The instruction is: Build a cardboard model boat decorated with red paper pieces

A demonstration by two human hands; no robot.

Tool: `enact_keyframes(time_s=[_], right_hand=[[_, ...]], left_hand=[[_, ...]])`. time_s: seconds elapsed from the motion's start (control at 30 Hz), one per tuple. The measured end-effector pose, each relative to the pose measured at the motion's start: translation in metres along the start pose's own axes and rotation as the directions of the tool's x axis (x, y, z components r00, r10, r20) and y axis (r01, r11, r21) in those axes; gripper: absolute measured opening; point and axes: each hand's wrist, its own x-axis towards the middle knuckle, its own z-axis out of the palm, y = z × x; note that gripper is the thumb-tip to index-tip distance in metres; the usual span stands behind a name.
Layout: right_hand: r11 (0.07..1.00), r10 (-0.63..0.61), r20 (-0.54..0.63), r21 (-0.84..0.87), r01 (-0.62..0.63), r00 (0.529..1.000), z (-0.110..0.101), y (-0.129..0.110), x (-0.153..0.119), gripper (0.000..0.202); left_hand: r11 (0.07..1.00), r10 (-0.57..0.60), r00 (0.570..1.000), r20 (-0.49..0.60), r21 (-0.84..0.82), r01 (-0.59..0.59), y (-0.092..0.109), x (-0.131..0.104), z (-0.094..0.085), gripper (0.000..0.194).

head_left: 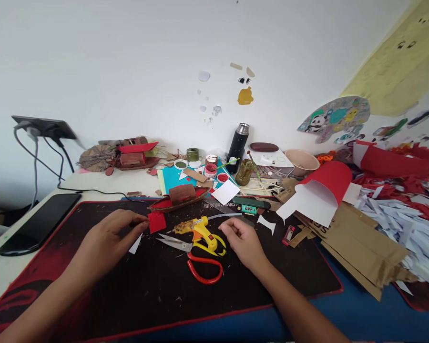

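Observation:
My left hand pinches the left edge of a small red ribbed paper piece between thumb and fingertips. A white paper scrap lies under that hand. My right hand is closed, its fingers curled in; whatever they may hold is hidden. Between the hands rest a yellow hot glue gun, red-handled scissors and a yellow-handled tool, partly covered by the glue gun. Just behind the red piece stands a brown model boat with a curved cabin roof and red inside.
A phone lies at the left. Paint jars, a black flask and another model boat stand along the wall. Cardboard, rolled red paper and paper strips crowd the right. A lighter lies nearby.

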Motion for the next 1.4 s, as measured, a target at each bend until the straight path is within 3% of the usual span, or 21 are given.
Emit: enact_keyframes(time_s=[0.13, 0.3, 0.37, 0.43, 0.6, 0.67, 0.77, 0.87, 0.97, 1.03, 1.1, 1.23, 1.4], right_hand=[[0.972, -0.031, 0.133, -0.228, 0.061, 0.991, 0.003, -0.016, -0.005, 0.03], [0.835, -0.032, 0.246, -0.526, 0.16, 0.969, 0.013, -0.038, -0.007, 0.059], [0.804, -0.007, 0.253, -0.573, 0.156, 0.967, 0.018, -0.038, -0.007, 0.061], [0.812, -0.002, 0.22, -0.569, 0.13, 0.975, 0.022, -0.033, -0.007, 0.051], [0.953, -0.024, 0.035, -0.303, 0.033, 0.999, 0.023, -0.022, 0.001, 0.025], [0.995, 0.033, -0.041, -0.088, -0.037, 0.999, 0.02, -0.024, 0.008, 0.029], [0.964, 0.141, -0.083, 0.236, -0.118, 0.987, 0.013, -0.035, 0.018, 0.039], [0.931, 0.146, -0.159, 0.356, -0.081, 0.976, 0.007, -0.046, 0.023, 0.043], [0.94, 0.101, -0.215, 0.34, -0.023, 0.971, 0.006, -0.052, 0.023, 0.045], [0.947, 0.078, -0.222, 0.322, -0.002, 0.972, 0.008, -0.054, 0.022, 0.045], [0.948, 0.069, -0.203, 0.319, -0.001, 0.977, 0.012, -0.055, 0.021, 0.045], [0.947, 0.063, -0.165, 0.322, -0.007, 0.984, 0.017, -0.056, 0.019, 0.045], [0.947, 0.033, -0.137, 0.322, 0.014, 0.99, 0.017, -0.054, 0.02, 0.042]], left_hand=[[0.998, 0.049, 0.999, -0.005, -0.029, -0.049, 0.002, -0.004, 0.009, 0.027], [0.997, 0.058, 0.998, -0.006, -0.056, -0.059, 0.005, -0.007, 0.01, 0.025], [0.997, 0.053, 0.998, -0.024, -0.063, -0.054, 0.007, -0.009, 0.007, 0.024], [0.997, 0.047, 0.997, -0.056, -0.065, -0.051, 0.009, -0.011, 0.003, 0.022], [0.998, 0.023, 0.984, -0.179, -0.06, -0.035, 0.012, -0.017, -0.011, 0.022], [0.999, -0.013, 0.974, -0.227, -0.054, 0.0, 0.013, -0.019, -0.016, 0.022], [0.997, -0.04, 0.969, -0.245, -0.07, 0.024, 0.016, -0.02, -0.019, 0.022], [0.993, 0.017, 0.986, -0.168, -0.114, -0.036, 0.019, -0.018, -0.009, 0.023], [0.98, 0.157, 0.987, 0.018, -0.126, -0.154, 0.024, -0.012, 0.015, 0.027], [0.957, 0.288, 0.937, 0.197, -0.098, -0.273, 0.028, -0.005, 0.035, 0.027], [0.944, 0.326, 0.889, 0.32, -0.069, -0.321, 0.034, 0.004, 0.054, 0.028], [0.938, 0.315, 0.855, 0.413, 0.0, -0.346, 0.049, 0.016, 0.078, 0.024], [0.925, 0.331, 0.82, 0.466, 0.009, -0.379, 0.061, 0.006, 0.085, 0.019]])
